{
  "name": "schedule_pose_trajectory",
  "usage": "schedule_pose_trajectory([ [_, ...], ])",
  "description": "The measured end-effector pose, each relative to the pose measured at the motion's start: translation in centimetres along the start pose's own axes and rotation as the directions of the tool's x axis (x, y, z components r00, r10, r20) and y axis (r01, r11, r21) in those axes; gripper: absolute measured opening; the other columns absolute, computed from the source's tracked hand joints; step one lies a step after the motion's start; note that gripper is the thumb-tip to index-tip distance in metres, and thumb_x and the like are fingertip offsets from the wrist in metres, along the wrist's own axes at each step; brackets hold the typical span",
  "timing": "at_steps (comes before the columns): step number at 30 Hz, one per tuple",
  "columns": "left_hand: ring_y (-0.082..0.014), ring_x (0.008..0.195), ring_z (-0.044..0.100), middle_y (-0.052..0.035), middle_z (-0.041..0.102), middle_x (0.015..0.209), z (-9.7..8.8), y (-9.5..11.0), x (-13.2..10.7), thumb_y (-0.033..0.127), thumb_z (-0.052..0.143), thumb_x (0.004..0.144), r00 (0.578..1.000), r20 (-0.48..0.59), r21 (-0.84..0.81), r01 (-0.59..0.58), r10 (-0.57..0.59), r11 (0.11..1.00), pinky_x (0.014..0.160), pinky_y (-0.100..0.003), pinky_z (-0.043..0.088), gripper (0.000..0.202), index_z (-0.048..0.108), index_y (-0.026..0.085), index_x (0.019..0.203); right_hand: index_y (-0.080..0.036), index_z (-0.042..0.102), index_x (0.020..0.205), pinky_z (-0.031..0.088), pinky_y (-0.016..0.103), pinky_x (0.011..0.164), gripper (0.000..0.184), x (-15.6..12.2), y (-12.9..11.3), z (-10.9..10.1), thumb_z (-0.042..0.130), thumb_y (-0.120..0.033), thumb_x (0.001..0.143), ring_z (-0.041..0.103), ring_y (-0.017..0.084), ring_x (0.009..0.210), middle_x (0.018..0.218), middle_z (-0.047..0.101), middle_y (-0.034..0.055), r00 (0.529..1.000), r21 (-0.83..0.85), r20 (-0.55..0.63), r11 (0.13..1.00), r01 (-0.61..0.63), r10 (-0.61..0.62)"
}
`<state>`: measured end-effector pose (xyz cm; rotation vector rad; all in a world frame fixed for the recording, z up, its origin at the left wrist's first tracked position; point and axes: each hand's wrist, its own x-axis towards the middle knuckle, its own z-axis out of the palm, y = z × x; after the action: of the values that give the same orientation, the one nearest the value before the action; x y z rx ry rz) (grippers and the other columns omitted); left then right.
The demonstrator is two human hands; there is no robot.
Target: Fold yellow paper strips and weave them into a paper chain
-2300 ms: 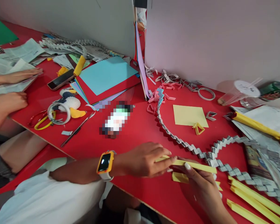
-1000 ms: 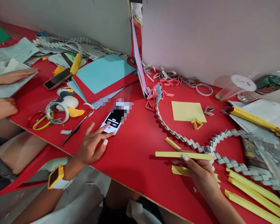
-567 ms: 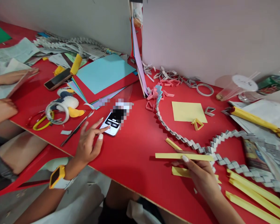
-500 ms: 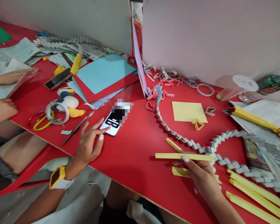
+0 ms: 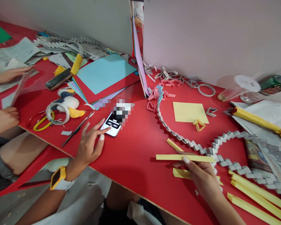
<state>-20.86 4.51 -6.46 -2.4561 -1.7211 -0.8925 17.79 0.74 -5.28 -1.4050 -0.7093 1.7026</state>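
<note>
My left hand, with a yellow-cased watch on its wrist, has its fingers spread. Its index finger touches the lit screen of a phone lying on the red table. Between thumb and fingers my right hand pinches a folded yellow paper strip, held level over the table. Another yellow strip lies partly hidden under that hand. Close by runs a chain of folded paper links. A yellow paper sheet and a folded yellow link lie beyond it.
More yellow strips lie at the right edge. Loose pink links, a tape roll and a plastic cup stand further back. Left are scissors, a craft knife, a plush toy and a co-worker's hands.
My hands have stayed in place, the left at the phone and the right with the strip. At the left, the co-worker's hands and the paper they hold have shifted.
</note>
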Motion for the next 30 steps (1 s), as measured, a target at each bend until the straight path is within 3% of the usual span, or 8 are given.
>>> schedule_pose_trajectory([
  [8,-0.0237,0.127,0.053,-0.0084,0.072,0.109,0.09,-0.15,-0.11,0.019,0.041,0.091,1.000,-0.011,-0.037,0.013,-0.013,0.999,0.115,-0.051,0.026,0.014,0.053,0.021,0.098,-0.017,0.077,0.097,0.060,0.031,0.065,0.031,-0.01,-0.01,-0.05,0.076,-0.039,0.075,0.072,0.026,0.082,0.077,0.076,0.0107,1.000,0.014,0.000,1.000,-0.007,0.007],
  [12,-0.0237,0.125,0.055,-0.0066,0.072,0.108,-0.31,0.00,-0.15,0.017,0.042,0.089,0.997,-0.058,-0.093,-0.055,0.050,0.994,0.113,-0.053,0.030,0.016,0.052,0.024,0.100,-0.019,0.074,0.106,0.060,0.032,0.063,0.037,-0.01,-0.07,-0.07,0.076,-0.039,0.076,0.072,0.026,0.076,0.075,0.076,0.0095,1.000,0.028,0.019,1.000,-0.003,0.003],
  [18,-0.0260,0.123,0.056,-0.0076,0.072,0.109,-0.50,-0.14,-0.19,0.013,0.045,0.085,0.985,-0.032,-0.097,-0.175,0.172,0.980,0.102,-0.047,0.038,0.026,0.057,0.020,0.107,-0.015,0.079,0.085,0.059,0.028,0.064,0.026,0.13,-0.33,0.27,0.076,-0.039,0.074,0.072,0.023,0.071,0.072,0.075,0.0114,1.000,-0.008,0.009,1.000,0.016,-0.016],
  [24,-0.0256,0.123,0.056,-0.0093,0.071,0.111,-0.63,-0.35,-0.35,0.012,0.044,0.085,0.976,0.037,-0.114,-0.211,0.217,0.971,0.103,-0.046,0.036,0.023,0.057,0.018,0.103,-0.017,0.078,0.086,0.058,0.027,0.062,0.025,0.10,-0.18,0.04,0.076,-0.039,0.074,0.070,0.020,0.066,0.073,0.075,0.0096,1.000,-0.014,-0.007,1.000,0.000,0.000],
  [27,-0.0263,0.123,0.056,-0.0094,0.072,0.110,-0.79,-0.26,-0.55,0.015,0.043,0.085,0.986,-0.015,-0.153,-0.167,0.167,0.974,0.103,-0.048,0.038,0.011,0.052,0.020,0.090,-0.016,0.078,0.079,0.057,0.026,0.064,0.025,0.13,0.11,-0.14,0.076,-0.040,0.074,0.070,0.020,0.069,0.074,0.075,0.0102,1.000,-0.035,-0.018,0.999,0.004,-0.004],
  [30,-0.0269,0.126,0.053,-0.0128,0.064,0.124,-0.76,-0.08,-0.49,0.018,0.046,0.087,0.998,-0.065,-0.200,-0.036,0.024,0.979,0.101,-0.048,0.042,0.003,0.046,0.021,0.089,-0.015,0.078,0.090,0.057,0.029,0.067,0.030,0.09,0.22,-0.07,0.075,-0.041,0.075,0.071,0.021,0.070,0.075,0.075,0.0106,1.000,-0.051,0.003,0.999,0.018,-0.018],
])
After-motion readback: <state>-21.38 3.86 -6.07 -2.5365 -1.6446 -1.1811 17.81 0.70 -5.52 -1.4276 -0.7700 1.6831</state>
